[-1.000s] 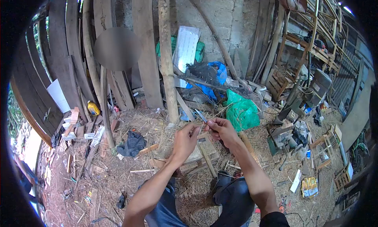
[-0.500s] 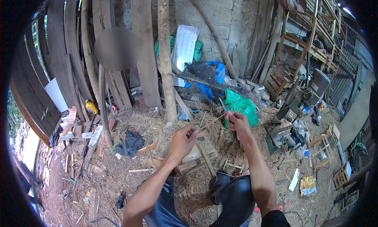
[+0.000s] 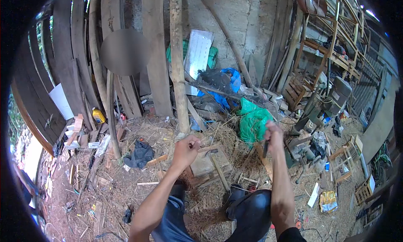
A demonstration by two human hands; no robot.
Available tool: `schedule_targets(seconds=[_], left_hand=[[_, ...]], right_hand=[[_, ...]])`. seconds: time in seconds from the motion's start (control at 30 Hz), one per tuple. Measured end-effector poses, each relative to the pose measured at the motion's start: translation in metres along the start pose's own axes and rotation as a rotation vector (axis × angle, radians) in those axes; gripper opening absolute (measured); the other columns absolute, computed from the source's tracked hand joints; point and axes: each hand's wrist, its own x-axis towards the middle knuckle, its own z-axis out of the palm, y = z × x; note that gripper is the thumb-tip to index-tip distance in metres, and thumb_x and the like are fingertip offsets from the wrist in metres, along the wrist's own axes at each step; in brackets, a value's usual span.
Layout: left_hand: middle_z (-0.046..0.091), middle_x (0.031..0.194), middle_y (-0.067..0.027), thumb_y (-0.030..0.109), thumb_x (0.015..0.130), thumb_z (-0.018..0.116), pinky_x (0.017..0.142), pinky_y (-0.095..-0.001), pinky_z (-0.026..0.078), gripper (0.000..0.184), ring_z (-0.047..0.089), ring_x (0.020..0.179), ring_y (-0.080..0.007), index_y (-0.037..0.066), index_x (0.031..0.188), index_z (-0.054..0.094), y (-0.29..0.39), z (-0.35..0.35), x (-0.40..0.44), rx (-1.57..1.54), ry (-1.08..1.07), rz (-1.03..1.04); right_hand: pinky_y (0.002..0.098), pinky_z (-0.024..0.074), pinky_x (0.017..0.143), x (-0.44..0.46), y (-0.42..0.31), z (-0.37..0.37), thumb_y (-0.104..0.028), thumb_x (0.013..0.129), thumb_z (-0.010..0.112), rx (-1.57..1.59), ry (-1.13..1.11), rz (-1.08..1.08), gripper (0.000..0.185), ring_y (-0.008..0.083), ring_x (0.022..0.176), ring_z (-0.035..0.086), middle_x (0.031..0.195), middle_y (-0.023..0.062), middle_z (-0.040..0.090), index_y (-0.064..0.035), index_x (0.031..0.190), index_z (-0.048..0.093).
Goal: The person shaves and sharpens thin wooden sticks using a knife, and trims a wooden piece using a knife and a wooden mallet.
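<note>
Near green bag (image 3: 253, 120) — right hand (image 3: 274, 137) (blurred); moved outward

Through the head camera I count two bare hands, one left (image 3: 186, 152) and one right (image 3: 274, 137). The right holds one dark item (image 3: 265, 149), blurred. Just beside that hand I get one green bag (image 3: 254, 122); between the hands and nearer me, one hammer (image 3: 219, 170). Left of the left hand I make it one dark cloth (image 3: 139, 154) and, farther out, one yellow bottle (image 3: 98, 115). I see one gold packet (image 3: 328, 201) right of the right hand, nearer me. Wood scraps lie too jumbled for me to count.
</note>
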Motion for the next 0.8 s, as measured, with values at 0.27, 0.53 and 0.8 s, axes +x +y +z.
schedule_targets(seconds=[0.27, 0.53, 0.8], left_hand=[[0.056, 0.07, 0.0028, 0.01, 0.088, 0.059, 0.057, -0.0222, 0.038, 0.011, 0.047, 0.065, -0.0042, 0.0, 0.085, 0.061, 0.002, 0.031, 0.008, -0.481, -0.141, -0.134], [0.06, 0.078, 0.0017, 0.01, 0.087, 0.061, 0.06, -0.021, 0.038, 0.008, 0.049, 0.067, -0.0042, 0.002, 0.089, 0.062, 0.003, 0.009, 0.004, -0.6, -0.305, -0.273], [0.06, 0.077, 0.0018, 0.013, 0.087, 0.061, 0.058, -0.0186, 0.036, 0.008, 0.048, 0.065, -0.0031, 0.005, 0.088, 0.063, 0.014, 0.01, 0.006, -0.611, -0.346, -0.415]], right_hand=[[0.0205, 0.0285, 0.041, -0.07, 0.037, 0.104, -0.02, 0.092, 0.055, -0.199, -0.589, 0.24, 0.023, 0.0052, 0.047, 0.038, 0.078, 0.0015, 0.059, -0.0042, 0.109, 0.058], [0.0207, 0.0261, 0.042, -0.04, 0.013, 0.073, -0.017, 0.092, 0.054, -0.02, -0.422, 0.258, 0.017, 0.0045, 0.049, 0.035, 0.074, -0.0015, 0.054, -0.0018, 0.096, 0.058], [0.021, 0.0288, 0.041, -0.075, 0.027, 0.103, -0.016, 0.092, 0.054, -0.165, -0.704, 0.336, 0.012, 0.0054, 0.048, 0.038, 0.075, 0.0009, 0.056, -0.0048, 0.093, 0.055]])
